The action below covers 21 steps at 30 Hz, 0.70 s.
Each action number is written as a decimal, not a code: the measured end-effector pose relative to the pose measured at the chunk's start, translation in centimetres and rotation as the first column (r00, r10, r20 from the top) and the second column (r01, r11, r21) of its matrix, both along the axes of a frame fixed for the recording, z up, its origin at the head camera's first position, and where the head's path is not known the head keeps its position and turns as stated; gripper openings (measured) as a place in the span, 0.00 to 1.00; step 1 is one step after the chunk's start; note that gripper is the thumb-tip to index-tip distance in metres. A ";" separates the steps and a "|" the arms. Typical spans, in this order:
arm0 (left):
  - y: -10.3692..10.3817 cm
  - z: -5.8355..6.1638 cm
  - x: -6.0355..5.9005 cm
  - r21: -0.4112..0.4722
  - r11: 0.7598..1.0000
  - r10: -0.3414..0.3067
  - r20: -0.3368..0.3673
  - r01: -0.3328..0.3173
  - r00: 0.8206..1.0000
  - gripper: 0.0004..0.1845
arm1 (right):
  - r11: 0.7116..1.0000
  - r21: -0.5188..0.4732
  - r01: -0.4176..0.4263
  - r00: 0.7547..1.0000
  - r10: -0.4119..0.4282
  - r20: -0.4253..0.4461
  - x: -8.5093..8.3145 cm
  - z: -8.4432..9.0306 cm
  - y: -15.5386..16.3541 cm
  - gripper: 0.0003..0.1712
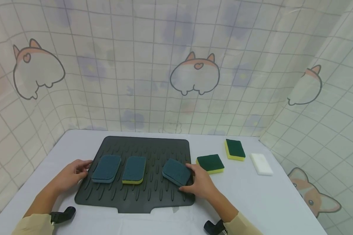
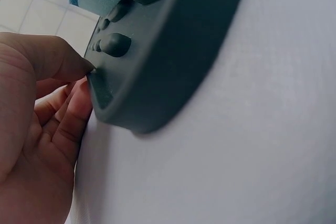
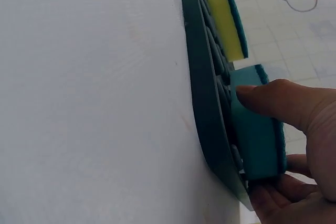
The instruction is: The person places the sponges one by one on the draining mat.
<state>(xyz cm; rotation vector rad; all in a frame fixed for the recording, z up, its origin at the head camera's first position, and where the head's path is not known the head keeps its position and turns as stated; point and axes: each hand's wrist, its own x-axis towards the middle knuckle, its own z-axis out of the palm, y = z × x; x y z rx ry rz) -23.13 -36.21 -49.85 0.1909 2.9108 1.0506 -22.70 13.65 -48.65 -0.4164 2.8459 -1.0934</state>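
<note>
A dark grey ridged drying mat (image 1: 153, 195) lies on the white table. At its left edge my left hand (image 1: 73, 174) pinches the rim, thumb on top, as the left wrist view shows. Close by on the mat lies a blue sponge (image 1: 106, 168) with a dark scouring top. Beside it is a yellow sponge (image 1: 134, 169), also dark side up. My right hand (image 1: 200, 182) holds a second blue sponge (image 1: 176, 171), turned at an angle over the mat's right part. In the right wrist view its thumb presses the sponge's side (image 3: 254, 129), with the other fingers partly hidden behind.
Right of the mat lie two yellow sponges with dark green tops, a nearer sponge (image 1: 210, 163) and a farther sponge (image 1: 235, 149). A white block-shaped pad (image 1: 261, 164) lies farther right. A patterned curtain (image 1: 153, 65) surrounds the table (image 1: 253, 202) at the back and sides.
</note>
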 end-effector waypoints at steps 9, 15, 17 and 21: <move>-0.1 0.0 0.0 -0.006 1.000 -0.002 -0.005 0.002 1.000 0.27 | 1.000 0.003 -0.028 0.999 0.028 0.022 0.5 0.3 0.0 0.52; 0.0 0.1 0.1 0.001 1.000 0.001 0.000 -0.001 1.000 0.27 | 1.000 0.015 -0.006 1.000 0.006 -0.010 0.6 -0.1 -0.4 0.50; 0.0 0.1 0.1 0.003 1.000 -0.002 -0.002 0.002 1.000 0.27 | 1.000 0.012 -0.002 1.000 0.002 -0.016 0.6 -0.3 -0.6 0.49; -0.1 0.0 0.1 0.003 1.000 -0.008 -0.009 0.008 1.000 0.27 | 1.000 0.004 0.021 1.000 -0.021 -0.021 0.6 -0.5 -1.1 0.48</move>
